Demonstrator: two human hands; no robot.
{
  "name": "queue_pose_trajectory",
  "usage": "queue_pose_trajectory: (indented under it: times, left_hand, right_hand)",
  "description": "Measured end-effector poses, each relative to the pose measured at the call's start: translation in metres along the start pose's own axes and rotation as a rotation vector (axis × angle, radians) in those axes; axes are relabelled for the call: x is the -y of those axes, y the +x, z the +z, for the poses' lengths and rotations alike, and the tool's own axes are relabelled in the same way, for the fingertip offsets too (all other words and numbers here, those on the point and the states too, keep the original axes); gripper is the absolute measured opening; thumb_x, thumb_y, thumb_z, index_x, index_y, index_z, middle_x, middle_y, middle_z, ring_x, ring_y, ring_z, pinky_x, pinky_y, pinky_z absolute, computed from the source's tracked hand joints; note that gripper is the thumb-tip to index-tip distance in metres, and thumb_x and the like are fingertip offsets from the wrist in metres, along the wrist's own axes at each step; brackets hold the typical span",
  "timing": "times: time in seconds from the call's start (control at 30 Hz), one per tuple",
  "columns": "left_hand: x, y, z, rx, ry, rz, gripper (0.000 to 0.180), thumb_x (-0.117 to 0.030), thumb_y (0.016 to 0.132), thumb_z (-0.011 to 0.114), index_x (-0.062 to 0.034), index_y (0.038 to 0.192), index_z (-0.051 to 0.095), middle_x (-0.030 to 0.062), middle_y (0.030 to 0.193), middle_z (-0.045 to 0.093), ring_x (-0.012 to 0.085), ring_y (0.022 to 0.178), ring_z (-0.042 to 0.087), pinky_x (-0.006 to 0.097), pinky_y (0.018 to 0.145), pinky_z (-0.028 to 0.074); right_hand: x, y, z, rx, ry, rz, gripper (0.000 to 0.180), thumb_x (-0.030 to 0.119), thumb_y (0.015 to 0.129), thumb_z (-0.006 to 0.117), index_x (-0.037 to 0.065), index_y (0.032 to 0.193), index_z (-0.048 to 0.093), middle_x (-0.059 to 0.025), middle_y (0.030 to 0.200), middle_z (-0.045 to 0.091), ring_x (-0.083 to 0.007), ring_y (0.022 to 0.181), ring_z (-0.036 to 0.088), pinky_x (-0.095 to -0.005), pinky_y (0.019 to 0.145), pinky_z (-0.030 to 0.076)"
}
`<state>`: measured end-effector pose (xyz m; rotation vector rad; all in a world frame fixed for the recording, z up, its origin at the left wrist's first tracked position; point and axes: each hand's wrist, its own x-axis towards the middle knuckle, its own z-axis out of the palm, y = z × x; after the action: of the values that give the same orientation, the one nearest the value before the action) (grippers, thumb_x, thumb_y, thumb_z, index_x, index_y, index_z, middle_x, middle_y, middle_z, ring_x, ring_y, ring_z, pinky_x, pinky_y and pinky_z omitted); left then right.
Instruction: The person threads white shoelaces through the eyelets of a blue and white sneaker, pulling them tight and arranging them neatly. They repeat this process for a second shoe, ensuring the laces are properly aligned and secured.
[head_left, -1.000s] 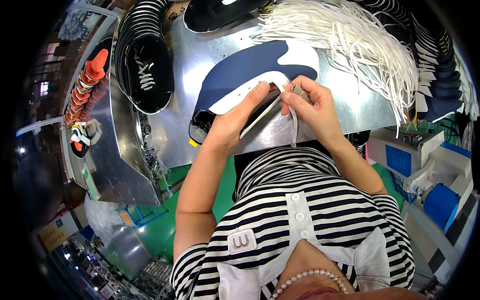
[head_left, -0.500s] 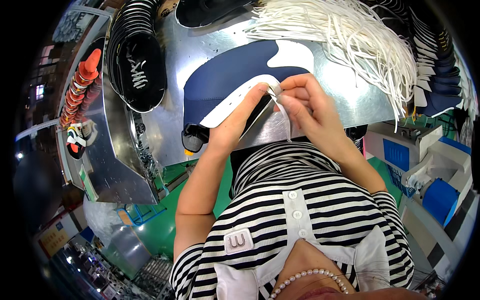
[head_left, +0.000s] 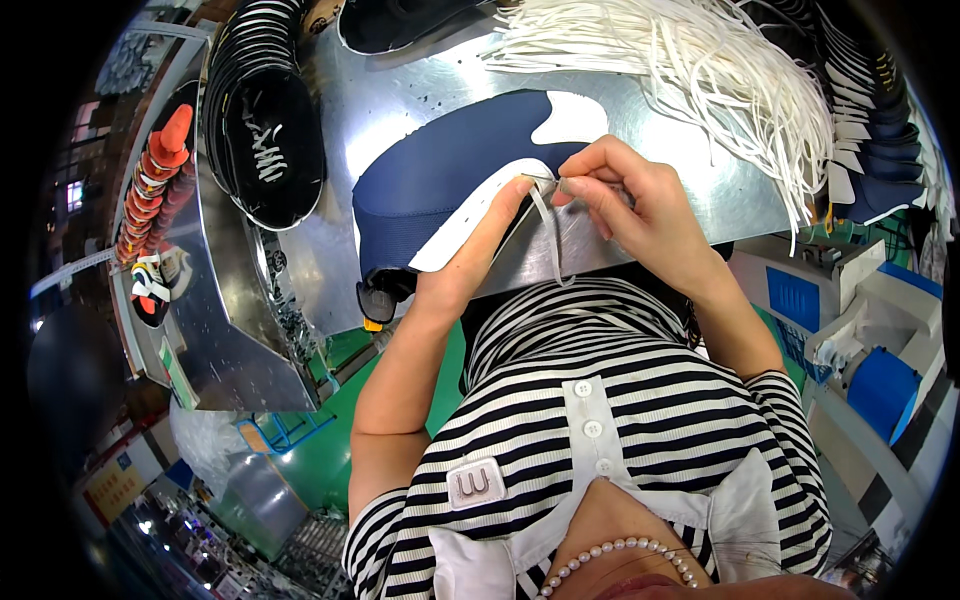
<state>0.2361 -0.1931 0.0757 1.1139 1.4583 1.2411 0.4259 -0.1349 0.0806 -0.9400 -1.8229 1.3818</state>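
A navy shoe upper [head_left: 430,155] with white panels lies over the near part of the metal table. My left hand [head_left: 462,262] is closed on its white eyelet strip [head_left: 475,222], thumb on top and the other fingers hidden beneath. A white shoelace [head_left: 553,240] passes at the strip's far end, and a loose length hangs down toward my waist. Just right of that end, my right hand [head_left: 640,205] is closed in a pinch of thumb and forefinger on the shoelace. The exact bit between its fingertips is small and partly hidden.
A large bundle of white laces [head_left: 690,75] covers the table's far right. Stacked black shoe uppers [head_left: 265,150] stand at the left, with another dark upper [head_left: 400,20] at the far edge. More navy uppers [head_left: 875,170] are stacked at right. Orange-red shoe pieces [head_left: 160,175] line the left shelf.
My right hand has drawn slightly away from the eyelet strip, still pinching. The upper has shifted a little left, and the hanging lace now curls at its lower end.
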Motion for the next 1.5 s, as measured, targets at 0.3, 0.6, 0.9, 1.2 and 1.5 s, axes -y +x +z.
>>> queue_pose_trajectory:
  times: [0.3,0.6,0.9,1.2,1.5]
  left_hand:
    - [-0.016,-0.020,0.020,0.106,0.809,0.488,0.017,-0.007,0.089,0.069,0.0016,0.104,0.069,0.0115,0.090,0.071,0.0233,0.080,0.070,0.032,0.070,0.054]
    - [0.027,-0.011,-0.018,0.134,-0.202,-0.135,0.023,-0.016,0.095,0.065,0.0018,0.110,0.068,0.0094,0.099,0.072,0.0163,0.090,0.068,0.028,0.083,0.053]
    - [0.018,0.018,-0.022,0.140,0.429,0.069,0.041,-0.029,0.086,0.076,0.0016,0.112,0.066,0.0123,0.105,0.071,0.0222,0.089,0.069,0.031,0.080,0.053]
    - [0.011,0.014,-0.026,0.196,0.939,0.347,0.025,-0.017,0.086,0.071,-0.0082,0.109,0.066,0.0149,0.082,0.069,0.0329,0.070,0.067,0.038,0.062,0.051]
    - [-0.034,0.019,-0.040,0.020,0.816,0.402,0.029,-0.011,0.087,0.072,-0.0053,0.114,0.064,0.0082,0.086,0.072,0.0136,0.073,0.068,0.027,0.066,0.052]
  right_hand:
    - [-0.011,-0.005,0.027,-0.057,-0.299,0.008,0.010,0.008,0.095,0.058,0.000,0.099,0.053,-0.0139,0.078,0.068,-0.0252,0.069,0.068,-0.0333,0.063,0.052]
    - [0.009,-0.004,-0.034,-0.019,-0.286,0.122,0.023,0.013,0.092,0.065,0.003,0.112,0.060,-0.0018,0.090,0.067,-0.0082,0.072,0.060,-0.0236,0.066,0.047]
    - [-0.023,0.028,-0.019,-0.275,0.171,0.272,0.041,0.014,0.078,0.082,0.005,0.113,0.063,-0.0048,0.101,0.068,-0.0104,0.091,0.062,-0.0226,0.082,0.048]
    - [-0.041,0.016,-0.016,-0.237,0.300,0.247,0.021,0.026,0.089,0.071,0.007,0.099,0.069,0.0069,0.072,0.055,-0.0022,0.066,0.047,-0.0174,0.061,0.035]
    - [-0.046,-0.047,-0.003,0.397,-0.174,0.191,0.021,0.018,0.089,0.070,0.000,0.081,0.063,-0.0041,0.063,0.047,-0.0094,0.060,0.045,-0.0279,0.055,0.036]
